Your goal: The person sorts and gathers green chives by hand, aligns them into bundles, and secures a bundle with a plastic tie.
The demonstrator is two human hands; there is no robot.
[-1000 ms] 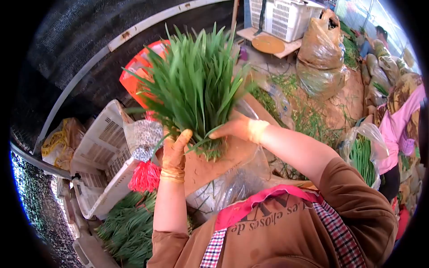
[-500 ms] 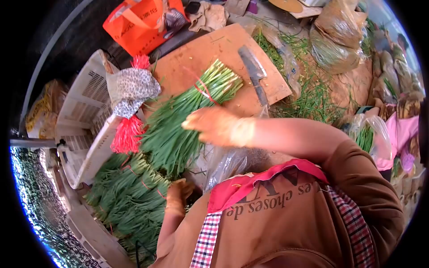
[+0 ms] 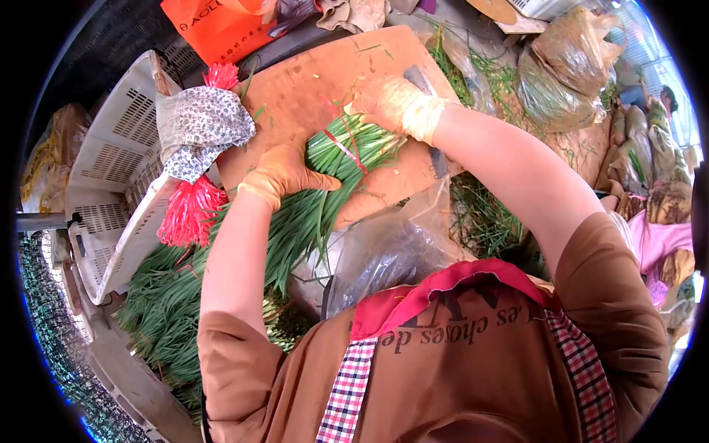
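A bunch of garlic chives (image 3: 325, 203) with a red tie (image 3: 346, 150) around its stalks lies across the wooden board (image 3: 288, 88). My left hand (image 3: 284, 173), in an orange glove, is wrapped over the leafy part, thumb on the near side. The gloved right hand (image 3: 388, 103) curls over the far edge by the pale stalk ends, its fingertips partly hidden. Under the right wrist lies a cleaver (image 3: 437, 161), mostly covered. More tied chives (image 3: 159, 310) are heaped at the lower left.
A white crate (image 3: 111, 192) stands at the left, with a patterned cloth bundle (image 3: 203, 129) and red ties (image 3: 193, 214) on its edge. Clear plastic (image 3: 384, 247) lies before my apron. An orange bag (image 3: 221, 29) sits behind the board; filled plastic bags (image 3: 561, 66) stand at the right.
My left hand has come up from the heap onto the bunch's leaves. My right hand has moved from the leaves up to the stalk end. The bunch has shifted slightly.
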